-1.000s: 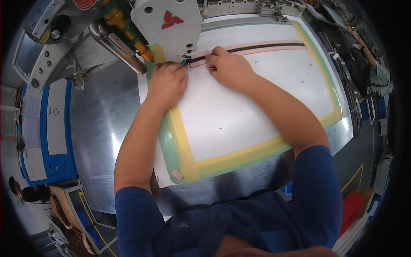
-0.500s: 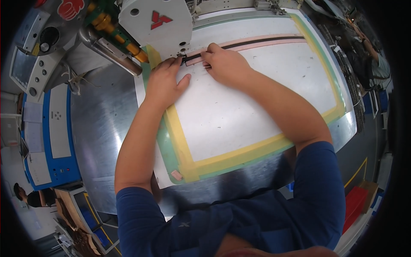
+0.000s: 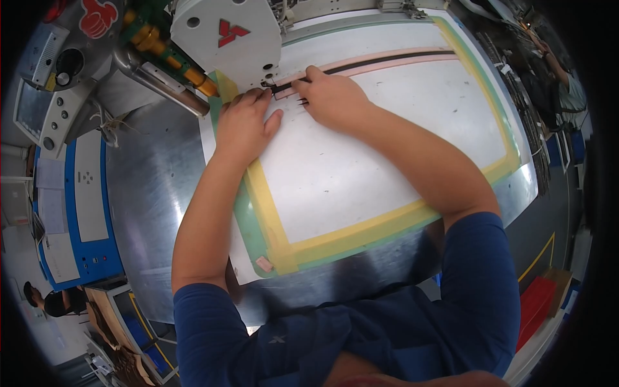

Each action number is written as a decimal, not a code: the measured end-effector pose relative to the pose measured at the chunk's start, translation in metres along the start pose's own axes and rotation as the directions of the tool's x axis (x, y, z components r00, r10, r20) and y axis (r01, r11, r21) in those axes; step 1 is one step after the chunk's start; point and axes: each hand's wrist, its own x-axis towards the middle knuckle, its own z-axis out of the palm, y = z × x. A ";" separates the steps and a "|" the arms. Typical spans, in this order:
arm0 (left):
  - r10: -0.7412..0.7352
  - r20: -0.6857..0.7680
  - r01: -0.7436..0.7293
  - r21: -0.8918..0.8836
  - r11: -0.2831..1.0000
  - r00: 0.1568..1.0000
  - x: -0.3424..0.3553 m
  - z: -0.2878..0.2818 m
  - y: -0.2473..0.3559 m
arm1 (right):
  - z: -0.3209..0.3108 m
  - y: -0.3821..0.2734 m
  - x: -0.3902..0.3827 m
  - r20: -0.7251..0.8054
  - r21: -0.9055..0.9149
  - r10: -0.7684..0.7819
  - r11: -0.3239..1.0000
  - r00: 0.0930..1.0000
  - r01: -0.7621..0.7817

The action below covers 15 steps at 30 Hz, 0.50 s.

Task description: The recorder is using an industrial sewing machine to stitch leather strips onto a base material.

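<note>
the strip [image 3: 387, 59] is black, its border [image 3: 387, 64] pink, the tape [image 3: 361, 231] yellow

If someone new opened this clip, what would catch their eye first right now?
Probably the left hand and right hand, close together at the near end of a black strip running across the upper part of a white sheet. Next, the bulky white machine head at top left of centre, and yellow tape along the sheet's border.

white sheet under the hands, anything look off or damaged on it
Two small things: a few dark specks mark the white sheet, and a small pinkish patch sits alone on the green border at the near left corner, like a stray scrap. The black strip shows no obvious damage.
</note>
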 end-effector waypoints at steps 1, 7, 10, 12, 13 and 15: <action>-0.003 -0.012 0.003 -0.003 1.000 1.000 -0.001 0.002 -0.001 | 0.000 -0.001 0.000 -0.004 -0.006 -0.001 1.000 1.000 0.001; 0.010 -0.074 -0.008 0.019 1.000 0.997 -0.004 0.008 -0.004 | 0.005 -0.003 0.004 0.040 -0.026 0.017 1.000 0.999 -0.016; 0.012 -0.083 -0.010 0.021 1.000 0.996 -0.003 0.009 -0.003 | 0.007 -0.002 0.003 0.024 -0.025 0.014 1.000 1.000 -0.014; 0.014 -0.089 -0.012 0.024 1.000 0.996 -0.004 0.010 -0.004 | 0.006 -0.003 0.002 0.026 -0.026 0.013 1.000 1.000 -0.012; 0.014 -0.096 -0.011 0.026 1.000 0.995 -0.004 0.010 -0.004 | 0.005 -0.004 0.003 0.029 -0.029 0.009 1.000 1.000 -0.008; 0.011 -0.107 -0.009 0.023 1.000 0.994 -0.004 0.012 -0.004 | 0.004 -0.005 0.003 0.030 -0.035 0.012 0.999 0.999 -0.011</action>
